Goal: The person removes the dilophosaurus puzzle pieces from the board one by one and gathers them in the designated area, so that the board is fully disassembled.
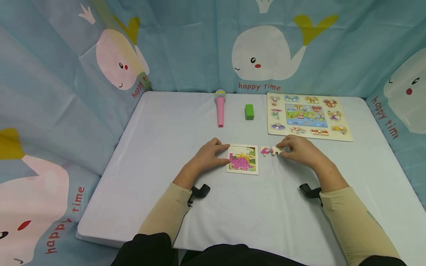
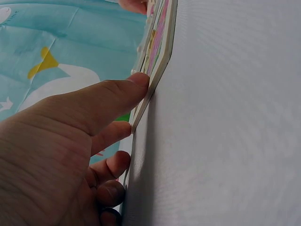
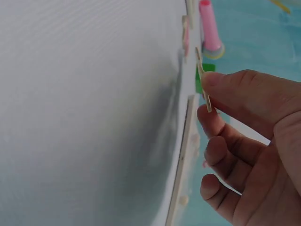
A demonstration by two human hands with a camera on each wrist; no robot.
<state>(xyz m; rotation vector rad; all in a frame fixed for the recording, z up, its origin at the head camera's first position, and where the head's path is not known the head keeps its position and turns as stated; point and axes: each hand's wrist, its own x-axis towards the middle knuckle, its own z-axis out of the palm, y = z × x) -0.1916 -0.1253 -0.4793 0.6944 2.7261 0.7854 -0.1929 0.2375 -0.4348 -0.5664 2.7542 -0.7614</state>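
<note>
A square jigsaw puzzle board (image 1: 242,173) with a pink dinosaur picture lies flat on the white table. At its left edge, my left hand (image 1: 208,155) touches the board with thumb and index finger spread apart, the thumb (image 2: 138,81) along the rim and the other fingers loosely bent. My right hand (image 1: 299,149) pinches a small puzzle piece (image 3: 204,87) between thumb and index finger, tilted above the table. Another puzzle piece (image 1: 264,150), pink and white, lies just right of the board, beside the pinched one. The board's upper right part shows green and brown bits.
Behind the hands stand a pink toy microphone (image 1: 220,111) and a green block (image 1: 249,112). A larger wooden peg puzzle (image 1: 310,136) with several pictured pieces lies at the back right. Blue curtains (image 1: 186,55) with whale prints hang around the table (image 1: 149,147).
</note>
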